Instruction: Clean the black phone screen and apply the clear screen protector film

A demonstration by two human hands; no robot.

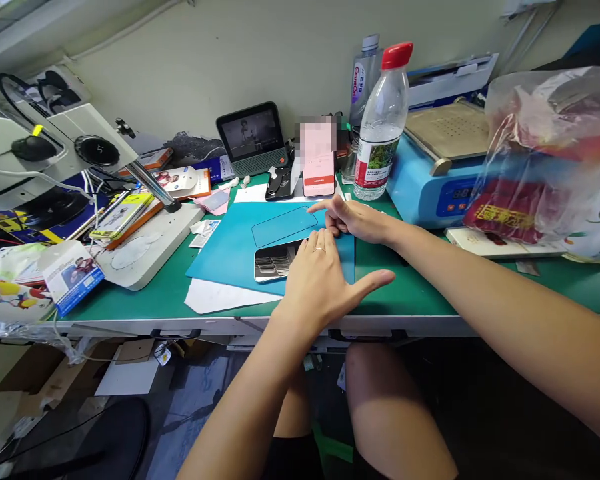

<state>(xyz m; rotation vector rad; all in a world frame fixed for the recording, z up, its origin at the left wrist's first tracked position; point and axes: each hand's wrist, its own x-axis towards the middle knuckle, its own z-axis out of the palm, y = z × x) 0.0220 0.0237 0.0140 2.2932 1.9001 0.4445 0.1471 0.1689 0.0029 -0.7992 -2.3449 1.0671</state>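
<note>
My left hand lies palm down with its fingers straight and together over a phone. The thumb sticks out to the right, and a ring is on one finger. The hand hides the right part of the phone, whose shiny screen shows reflections. Just beyond it, a clear screen protector with a thin black border rests flat on the blue mat. My right hand stretches its index finger to the protector's right end, the other fingers curled; I cannot tell whether the fingertip touches it.
Behind the mat stand a lit phone and a smart display. A red-capped bottle, a blue heating-plate machine and a plastic bag are on the right. A stand with a metal post and several boxes fill the left.
</note>
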